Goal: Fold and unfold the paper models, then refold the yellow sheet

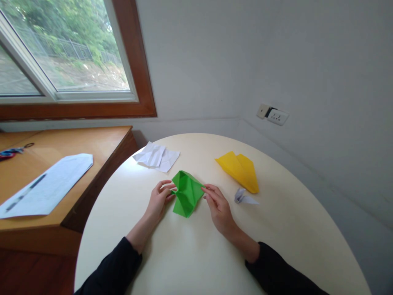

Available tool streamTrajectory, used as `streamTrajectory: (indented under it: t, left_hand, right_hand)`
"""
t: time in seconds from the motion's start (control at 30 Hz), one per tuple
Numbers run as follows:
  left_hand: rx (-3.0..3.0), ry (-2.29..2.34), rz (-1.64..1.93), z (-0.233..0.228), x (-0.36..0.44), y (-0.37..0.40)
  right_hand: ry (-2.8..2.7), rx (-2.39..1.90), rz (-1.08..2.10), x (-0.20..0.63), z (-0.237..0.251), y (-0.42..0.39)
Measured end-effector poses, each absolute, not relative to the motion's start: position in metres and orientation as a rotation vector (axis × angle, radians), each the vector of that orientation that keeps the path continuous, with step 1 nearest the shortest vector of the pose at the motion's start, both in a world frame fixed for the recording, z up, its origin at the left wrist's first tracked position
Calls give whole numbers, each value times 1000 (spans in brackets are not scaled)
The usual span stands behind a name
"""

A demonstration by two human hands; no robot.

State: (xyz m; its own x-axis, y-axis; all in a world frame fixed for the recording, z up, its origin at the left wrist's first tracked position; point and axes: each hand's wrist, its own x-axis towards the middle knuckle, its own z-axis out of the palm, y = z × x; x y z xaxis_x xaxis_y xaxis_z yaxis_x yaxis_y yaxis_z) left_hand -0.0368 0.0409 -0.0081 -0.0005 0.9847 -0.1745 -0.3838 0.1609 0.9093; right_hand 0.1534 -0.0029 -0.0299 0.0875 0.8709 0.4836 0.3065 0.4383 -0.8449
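A sheet of green origami paper [190,192], partly folded and creased, is held between my two hands over the round white table. My left hand [160,197] pinches a small point at its left side. At the right corner, the thumb and fingers of my right hand [218,206] grip the paper. The upper and lower left parts of the paper stand out as flaps with a dark fold between them. Just right of my right hand lies a small folded white paper piece [245,197].
Yellow folded paper [240,169] lies at the back right of the table [196,262]. Creased white sheets [157,156] rest at the back left. On a wooden desk [101,143] to the left are a paper sheet [63,180], a pen [26,192] and scissors [15,151].
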Motion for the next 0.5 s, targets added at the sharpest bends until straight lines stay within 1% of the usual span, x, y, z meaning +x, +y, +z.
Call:
streamTrajectory:
  t: [0.5]
  left_hand:
    - [732, 935, 1148, -5, -38, 40]
  right_hand:
    - [-1395, -1104, 616, 155, -30, -2]
